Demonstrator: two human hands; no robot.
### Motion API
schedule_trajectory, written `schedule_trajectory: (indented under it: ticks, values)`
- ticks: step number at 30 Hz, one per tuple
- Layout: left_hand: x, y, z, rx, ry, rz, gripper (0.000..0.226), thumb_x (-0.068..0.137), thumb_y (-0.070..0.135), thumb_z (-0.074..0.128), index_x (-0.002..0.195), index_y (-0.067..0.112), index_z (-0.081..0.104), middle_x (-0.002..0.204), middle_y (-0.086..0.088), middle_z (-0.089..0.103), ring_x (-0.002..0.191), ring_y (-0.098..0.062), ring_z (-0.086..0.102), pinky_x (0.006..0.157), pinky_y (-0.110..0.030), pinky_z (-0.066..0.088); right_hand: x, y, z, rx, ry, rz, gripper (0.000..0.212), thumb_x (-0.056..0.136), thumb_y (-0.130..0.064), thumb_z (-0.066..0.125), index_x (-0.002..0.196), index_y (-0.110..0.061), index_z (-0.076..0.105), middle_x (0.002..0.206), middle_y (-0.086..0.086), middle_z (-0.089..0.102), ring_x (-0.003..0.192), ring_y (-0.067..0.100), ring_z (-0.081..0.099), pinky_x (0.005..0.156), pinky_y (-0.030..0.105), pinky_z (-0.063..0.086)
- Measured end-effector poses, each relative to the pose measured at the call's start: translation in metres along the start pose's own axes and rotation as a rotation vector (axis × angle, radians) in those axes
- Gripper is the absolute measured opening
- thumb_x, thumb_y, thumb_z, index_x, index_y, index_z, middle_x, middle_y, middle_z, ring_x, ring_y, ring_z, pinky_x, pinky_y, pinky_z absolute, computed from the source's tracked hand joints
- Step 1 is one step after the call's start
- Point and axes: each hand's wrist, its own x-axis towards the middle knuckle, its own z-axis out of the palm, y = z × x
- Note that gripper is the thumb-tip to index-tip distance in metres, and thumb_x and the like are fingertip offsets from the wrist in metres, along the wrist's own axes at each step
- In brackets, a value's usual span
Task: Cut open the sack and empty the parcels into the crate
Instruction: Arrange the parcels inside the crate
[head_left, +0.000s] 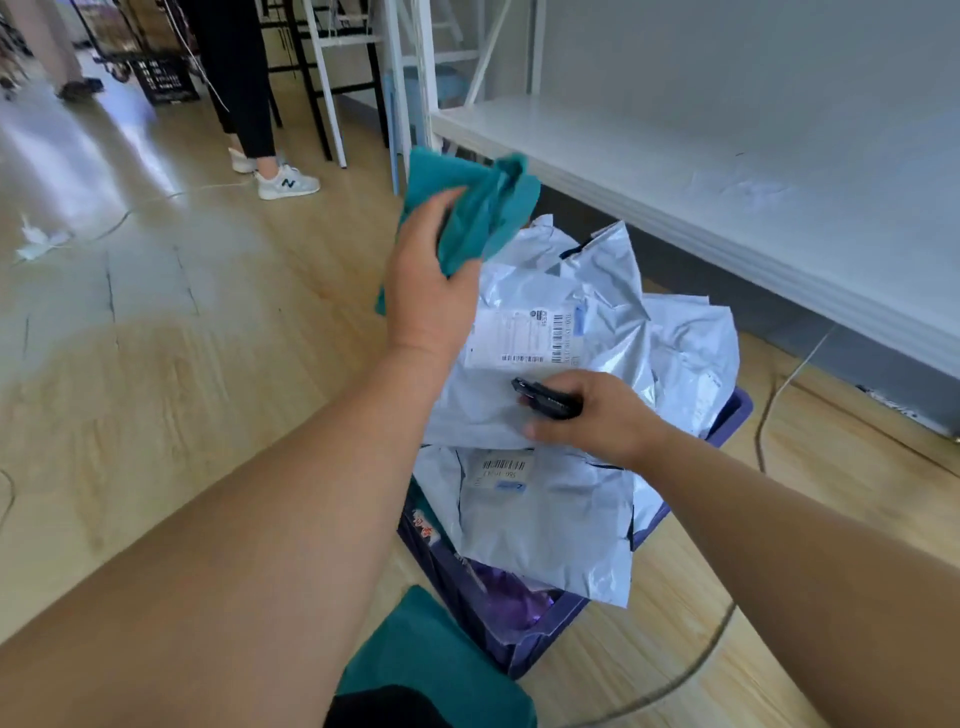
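My left hand grips a crumpled teal sack, held up above the far left side of the pile. Several grey plastic parcels with white barcode labels are heaped in a blue crate on the floor, spilling over its rim. My right hand holds a small black cutter just above the top parcel. A purple packet shows under the parcels at the crate's near corner.
A white shelf unit runs along the right, its low shelf just beyond the crate. A cable trails over the wooden floor on the right. Another person's legs and sneakers stand at the back left, near a black crate. Teal fabric lies by the crate's near side.
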Motion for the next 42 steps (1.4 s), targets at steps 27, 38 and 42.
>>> schedule_trajectory:
  ticks: [27,38,42]
  values:
    - [-0.067,-0.016,0.03,0.889,-0.763,-0.051,0.094,0.073,0.067,0.065,0.15,0.033,0.023,0.155,-0.003,0.024,0.142,-0.027,0.022,0.113,-0.048,0.026,0.007,0.005,-0.034,0.117,0.355,0.008,0.035,0.078,-0.028,0.08,0.111,-0.019,0.07,0.105,0.0,0.07,0.101,0.019,0.064,0.086,0.026,0.048]
    - [-0.084,-0.077,0.084,0.851,-1.201,-0.082,0.112,0.069,0.055,0.076,0.151,0.045,0.001,0.162,0.004,-0.007,0.149,-0.027,-0.001,0.118,-0.047,0.021,0.024,0.067,-0.021,-0.242,0.316,0.29,0.065,0.083,-0.023,0.075,0.142,-0.027,0.048,0.147,-0.006,0.048,0.132,0.022,0.047,0.109,0.032,0.038]
    - [-0.087,-0.085,0.089,0.885,-1.228,-0.086,0.103,0.077,0.052,0.07,0.15,0.046,-0.002,0.162,0.006,-0.01,0.149,-0.025,-0.002,0.118,-0.047,0.021,0.025,0.069,-0.018,-0.271,0.276,0.328,0.068,0.086,-0.024,0.072,0.147,-0.027,0.042,0.15,-0.004,0.044,0.133,0.022,0.046,0.109,0.031,0.038]
